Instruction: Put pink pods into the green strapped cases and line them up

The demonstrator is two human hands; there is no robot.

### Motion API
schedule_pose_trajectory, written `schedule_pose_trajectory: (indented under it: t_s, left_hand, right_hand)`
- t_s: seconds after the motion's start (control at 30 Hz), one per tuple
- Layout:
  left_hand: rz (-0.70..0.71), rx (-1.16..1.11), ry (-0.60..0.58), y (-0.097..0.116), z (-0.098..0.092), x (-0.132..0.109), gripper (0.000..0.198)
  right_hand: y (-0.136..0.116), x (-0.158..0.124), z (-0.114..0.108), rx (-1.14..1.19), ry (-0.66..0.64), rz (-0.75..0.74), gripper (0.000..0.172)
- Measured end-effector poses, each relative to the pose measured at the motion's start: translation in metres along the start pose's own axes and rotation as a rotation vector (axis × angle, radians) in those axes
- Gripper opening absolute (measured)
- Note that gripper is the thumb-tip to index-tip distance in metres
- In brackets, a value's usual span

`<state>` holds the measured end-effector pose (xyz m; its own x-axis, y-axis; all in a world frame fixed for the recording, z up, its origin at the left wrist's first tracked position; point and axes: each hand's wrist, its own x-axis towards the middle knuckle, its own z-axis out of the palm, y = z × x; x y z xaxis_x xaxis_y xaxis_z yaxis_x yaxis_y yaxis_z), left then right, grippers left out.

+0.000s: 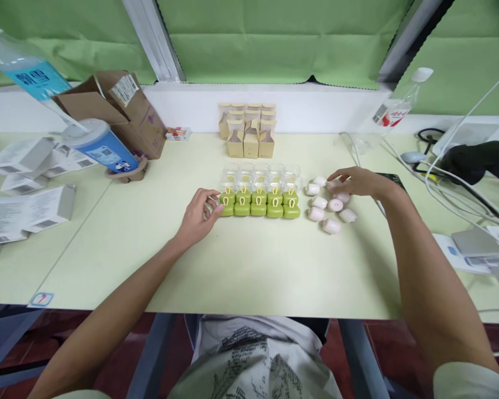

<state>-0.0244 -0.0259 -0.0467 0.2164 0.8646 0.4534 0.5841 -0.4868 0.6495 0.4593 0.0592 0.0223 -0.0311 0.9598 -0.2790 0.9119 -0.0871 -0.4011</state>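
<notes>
A double row of small glossy green cases (258, 209) with pale yellow loops stands at mid-table. Clear plastic domed pieces (261, 170) line up directly behind them. My left hand (200, 215) rests at the left end of the green row, thumb and forefinger apart, the thumb touching or almost touching the end case. To the right lies a loose cluster of small pale pink barrel-shaped pieces (331, 226). Over the back of that cluster, the fingers of my right hand (351, 181) close on one pale pink barrel-shaped piece, partly hidden beneath them.
Open small cardboard boxes (250, 145) stand by the wall. At left are a brown carton (139, 119), a blue cup (103, 147) in a holder, a large bottle (31, 69) and white boxes (45, 210). A clear bottle (393, 111) and cables (444, 194) occupy the right.
</notes>
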Motion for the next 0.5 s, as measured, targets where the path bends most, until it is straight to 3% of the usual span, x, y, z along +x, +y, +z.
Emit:
schedule_pose_trajectory:
  t_s: [0.3,0.5]
  left_hand:
    - [-0.013,0.008,-0.008,0.001,0.0,0.0,0.026]
    - [-0.014,0.01,0.0,-0.001,0.0,-0.001,0.026]
  right_hand:
    - [0.011,0.022,-0.003,-0.119,0.084,-0.19,0.051]
    - [0.033,0.028,-0.015,-0.165,0.107,-0.151,0.045]
